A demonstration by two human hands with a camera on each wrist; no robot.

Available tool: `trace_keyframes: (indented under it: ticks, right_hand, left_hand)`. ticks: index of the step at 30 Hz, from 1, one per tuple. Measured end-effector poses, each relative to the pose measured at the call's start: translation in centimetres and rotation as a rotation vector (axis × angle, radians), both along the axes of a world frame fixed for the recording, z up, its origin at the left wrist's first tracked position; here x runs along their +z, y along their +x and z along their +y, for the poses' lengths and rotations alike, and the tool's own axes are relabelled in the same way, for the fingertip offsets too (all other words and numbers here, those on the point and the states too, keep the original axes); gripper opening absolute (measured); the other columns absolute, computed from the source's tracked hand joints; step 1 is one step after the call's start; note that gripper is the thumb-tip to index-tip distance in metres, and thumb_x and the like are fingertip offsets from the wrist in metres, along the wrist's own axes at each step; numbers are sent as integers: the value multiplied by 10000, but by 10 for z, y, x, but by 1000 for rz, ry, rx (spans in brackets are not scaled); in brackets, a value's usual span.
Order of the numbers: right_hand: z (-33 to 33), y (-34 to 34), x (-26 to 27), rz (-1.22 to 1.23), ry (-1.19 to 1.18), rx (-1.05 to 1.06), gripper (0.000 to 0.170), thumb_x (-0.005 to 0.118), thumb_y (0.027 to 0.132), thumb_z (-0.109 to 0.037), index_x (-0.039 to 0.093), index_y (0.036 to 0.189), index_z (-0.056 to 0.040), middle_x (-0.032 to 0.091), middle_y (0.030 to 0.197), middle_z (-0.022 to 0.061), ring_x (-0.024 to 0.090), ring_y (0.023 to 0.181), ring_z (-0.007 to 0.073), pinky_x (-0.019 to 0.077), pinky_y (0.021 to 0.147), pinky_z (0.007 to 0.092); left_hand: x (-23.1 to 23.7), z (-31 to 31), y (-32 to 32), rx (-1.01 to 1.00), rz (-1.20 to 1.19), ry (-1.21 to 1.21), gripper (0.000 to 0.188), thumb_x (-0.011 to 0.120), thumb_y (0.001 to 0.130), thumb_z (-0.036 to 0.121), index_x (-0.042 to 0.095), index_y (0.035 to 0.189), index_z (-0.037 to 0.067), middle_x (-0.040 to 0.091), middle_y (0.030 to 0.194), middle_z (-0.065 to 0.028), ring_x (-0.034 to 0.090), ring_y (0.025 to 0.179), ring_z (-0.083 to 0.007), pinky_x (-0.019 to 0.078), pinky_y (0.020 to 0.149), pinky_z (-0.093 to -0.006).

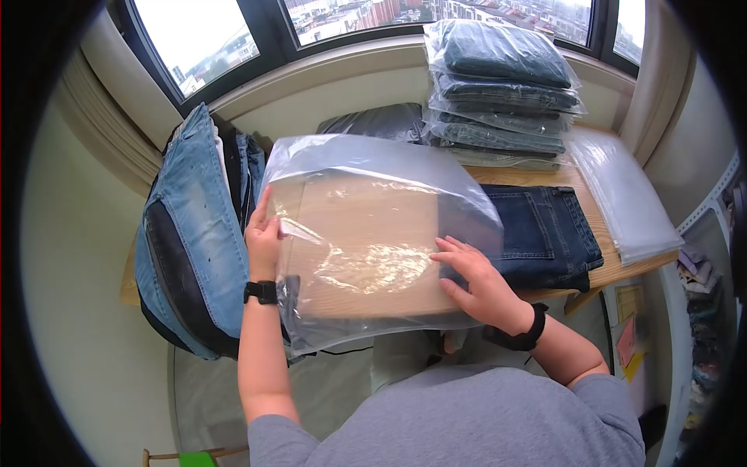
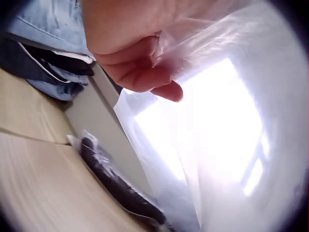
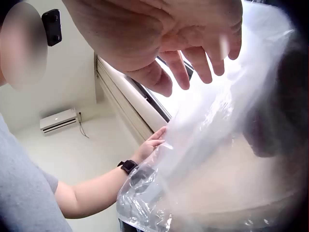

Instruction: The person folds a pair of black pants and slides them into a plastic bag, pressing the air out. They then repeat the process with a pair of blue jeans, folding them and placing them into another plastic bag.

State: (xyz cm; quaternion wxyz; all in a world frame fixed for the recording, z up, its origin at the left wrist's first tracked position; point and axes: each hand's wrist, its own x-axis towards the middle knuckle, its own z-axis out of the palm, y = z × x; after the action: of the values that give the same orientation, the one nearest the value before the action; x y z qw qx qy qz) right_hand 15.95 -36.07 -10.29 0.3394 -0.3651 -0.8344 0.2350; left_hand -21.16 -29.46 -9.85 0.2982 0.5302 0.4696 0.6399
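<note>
The left hand (image 1: 264, 236) pinches the left edge of a clear plastic bag (image 1: 373, 261) above the wooden surface (image 1: 533, 176). The right hand (image 1: 481, 286), fingers straight and apart, is at its right side, near folded jeans (image 1: 548, 233).

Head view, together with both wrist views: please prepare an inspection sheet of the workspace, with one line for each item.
Surface: wooden table, partly covered.
Job's things: clear plastic bag, spread out; folded dark jeans at right, partly behind it; bagged stack; flat clear bags.
Clutter: loose jeans heaped at left.
Left hand: fingers pinch the bag's left edge.
Right hand: fingers extended at the bag's right part; contact unclear.
Cables: dark cord past the bag's near edge; second cord by the air conditioner.
Surroundings: windows, curtain, shelf rack.
</note>
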Motion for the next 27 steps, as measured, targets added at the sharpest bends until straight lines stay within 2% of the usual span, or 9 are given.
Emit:
trace_keyframes:
  ticks: [4, 10, 13, 15, 17, 20, 23, 25, 27]
  right_hand:
    - [-2, -13, -5, -88, 41, 60, 362, 602, 843, -138, 535, 1191, -64, 451, 1350, 178, 371, 1304, 329, 267, 1079, 465]
    - [1, -5, -13, 16, 53, 17, 358, 629, 800, -94, 555, 1147, -53, 501, 1284, 191, 464, 1205, 341, 363, 1013, 415]
    - [25, 6, 0, 209, 65, -240, 394, 652, 799, -137, 535, 1145, 8, 543, 1198, 200, 518, 1126, 322, 405, 963, 380]
    - [58, 4, 5, 302, -164, -320, 448, 641, 849, -248, 509, 1169, 36, 551, 1174, 187, 517, 1127, 276, 411, 952, 357]
    - [100, 2, 19, 416, -781, -158, 528, 619, 876, -354, 489, 1197, 44, 545, 1185, 163, 518, 1123, 253, 421, 938, 350]
    - [168, -14, 0, 656, -1230, -25, 486, 609, 891, -306, 497, 1191, 59, 545, 1200, 141, 561, 1062, 270, 438, 885, 321]
    - [186, -35, 10, 465, -1128, 173, 457, 564, 924, -229, 452, 1246, 76, 554, 1213, 160, 585, 1019, 236, 476, 828, 284]
    - [173, -51, 36, 464, -1094, 120, 414, 567, 894, -100, 467, 1268, 45, 559, 1240, 129, 609, 952, 192, 459, 761, 241]
    - [158, -59, 60, 370, -579, 147, 483, 491, 820, 47, 474, 1300, -9, 556, 1262, 111, 608, 905, 167, 465, 762, 256]
  left_hand:
    - [-52, 16, -60, 167, -47, -42, 589, 413, 804, -111, 405, 1376, 27, 556, 1257, -62, 483, 637, -18, 386, 545, -166]
    - [-88, 13, -94, 128, -87, -281, 649, 417, 740, -141, 395, 1372, 5, 537, 1272, -93, 531, 667, -43, 417, 553, -170]
    - [-77, 3, -92, 19, -113, -293, 694, 438, 715, -146, 400, 1380, 48, 506, 1297, -113, 534, 687, -48, 448, 570, -169]
    - [-52, -13, -82, -37, -67, -362, 714, 441, 709, -137, 402, 1386, 82, 494, 1305, -110, 535, 691, -58, 458, 583, -174]
    - [-46, -19, -73, -30, -69, -356, 720, 431, 707, -128, 398, 1392, 92, 484, 1315, -99, 531, 677, -67, 457, 588, -180]
    - [-42, -22, -68, -12, -25, -325, 718, 422, 709, -126, 394, 1394, 86, 475, 1327, -92, 520, 671, -64, 452, 585, -186]
    - [-36, -30, -60, 9, 15, -323, 733, 416, 704, -124, 371, 1407, 76, 446, 1362, -99, 508, 680, -54, 442, 575, -184]
    - [-28, -39, -56, 54, 66, -191, 754, 406, 705, -126, 326, 1428, 72, 386, 1426, -103, 498, 686, -45, 438, 578, -183]
    - [-17, -50, -56, 79, 123, -108, 760, 389, 720, -126, 292, 1444, 81, 302, 1490, -72, 471, 666, -32, 433, 584, -177]
